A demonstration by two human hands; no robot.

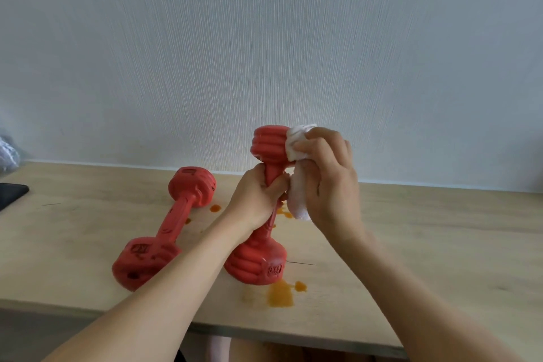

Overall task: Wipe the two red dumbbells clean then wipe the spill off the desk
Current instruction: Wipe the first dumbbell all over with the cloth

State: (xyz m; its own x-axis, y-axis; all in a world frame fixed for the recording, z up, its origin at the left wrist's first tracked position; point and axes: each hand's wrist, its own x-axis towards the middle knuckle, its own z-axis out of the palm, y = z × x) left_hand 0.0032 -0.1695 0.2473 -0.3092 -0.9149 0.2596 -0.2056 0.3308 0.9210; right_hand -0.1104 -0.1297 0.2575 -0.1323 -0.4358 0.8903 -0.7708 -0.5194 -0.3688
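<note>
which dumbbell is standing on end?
The right dumbbell, gripped by the left hand, cloth on its top; the other dumbbell lies flat.

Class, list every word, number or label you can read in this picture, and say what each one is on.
Raised marking on the lower end of the upright dumbbell: looks like "3KG", too blurred to be sure.
Raised marking on the near end of the lying dumbbell: unreadable.
Nothing else carries text.
</note>
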